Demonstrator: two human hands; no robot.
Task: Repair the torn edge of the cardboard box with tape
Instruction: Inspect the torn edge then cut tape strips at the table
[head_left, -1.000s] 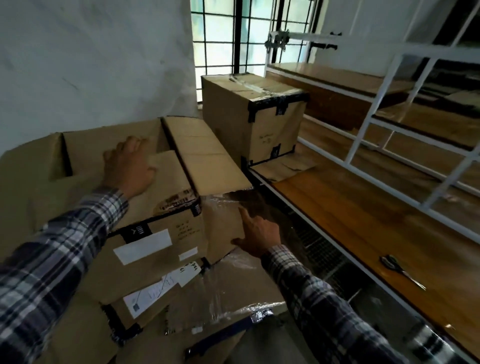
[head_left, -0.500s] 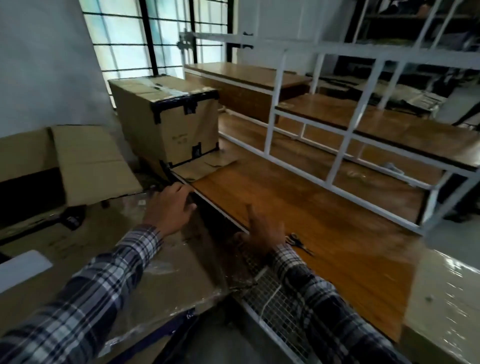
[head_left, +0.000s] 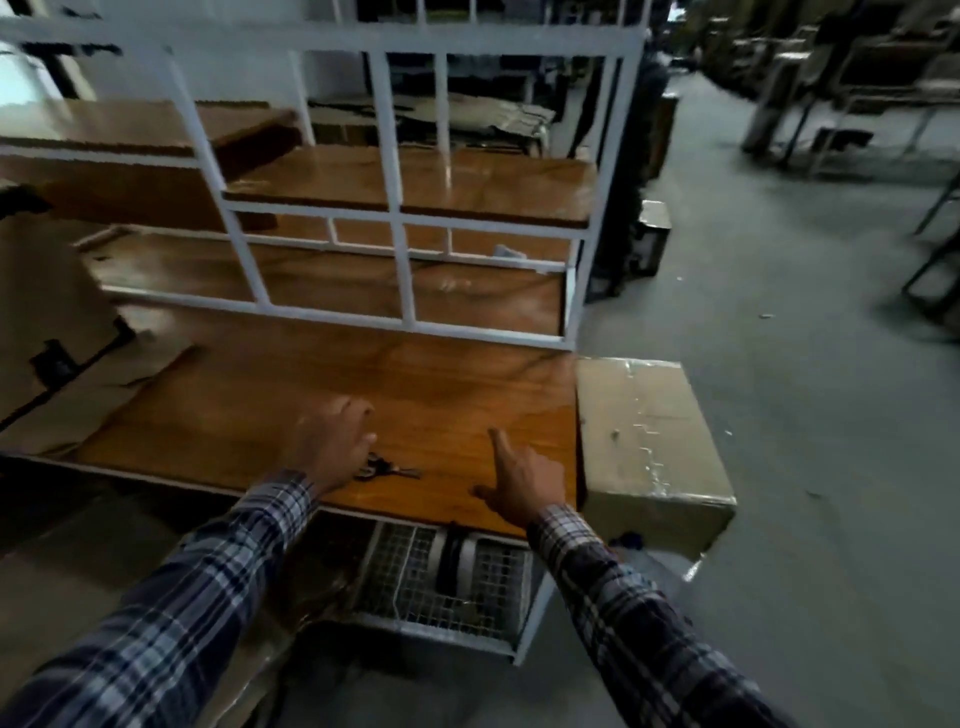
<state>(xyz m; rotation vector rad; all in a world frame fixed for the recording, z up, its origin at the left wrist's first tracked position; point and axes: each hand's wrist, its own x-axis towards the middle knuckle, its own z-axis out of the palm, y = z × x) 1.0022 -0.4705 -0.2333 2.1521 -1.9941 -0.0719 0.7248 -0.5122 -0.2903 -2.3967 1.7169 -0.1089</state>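
the left hand (head_left: 332, 447) lies with fingers spread and released over the scissors (head_left: 387, 467) near the front edge of the wooden bench (head_left: 311, 384). the right hand (head_left: 522, 480) hovers at the front right corner, index finger extended, gripping nothing. a taped cardboard box (head_left: 644, 447) sits just beside the bench's right edge.

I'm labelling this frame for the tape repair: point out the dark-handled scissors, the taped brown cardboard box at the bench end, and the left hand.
dark-handled scissors (head_left: 387, 469): head view, handles.
taped brown cardboard box (head_left: 644, 431): head view, top face.
left hand (head_left: 332, 447): head view, back.
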